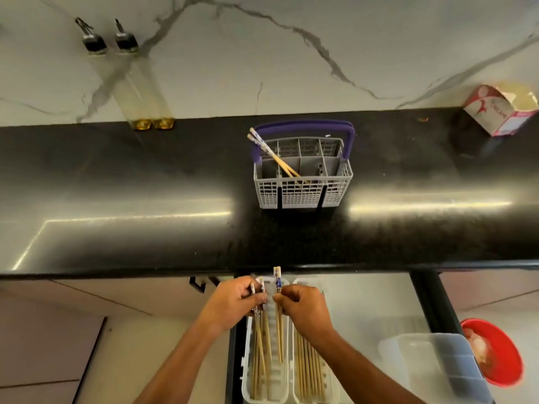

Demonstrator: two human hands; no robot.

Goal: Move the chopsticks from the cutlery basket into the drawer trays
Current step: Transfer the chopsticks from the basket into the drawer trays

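Black polished stone forms the bench (pixel 145 185), glossy with streaks of reflected light, and below its front edge an open drawer (pixel 364 301) holds two long white plastic trays. Nearest the camera, both forearms reach forward from the bottom of the view, wrists bent slightly inward over the left tray (pixel 281 374). The left hand (pixel 233 301) has its fingers curled and pressed around a small bundle of chopsticks (pixel 259 304), thin pale wooden sticks with blue-and-white patterned tops, their tips pointing back down into the tray. The right hand (pixel 306 307) pinches a second pair (pixel 277 287) between thumb and fingertips, tops raised toward the bench edge. More plain wooden sticks lie lengthwise in the right tray (pixel 332 386). A clear plastic lidded box (pixel 431 363) and a red bowl (pixel 501 339) sit at the lower right. Farther off, on the bench, stands the grey mesh cutlery basket (pixel 303 193) with a purple handle; two chopsticks (pixel 274 154) lean diagonally in its left compartment. Beyond it, two tall oil bottles (pixel 140 91) and a carton (pixel 501 109) stand against the white marble wall (pixel 291 68).
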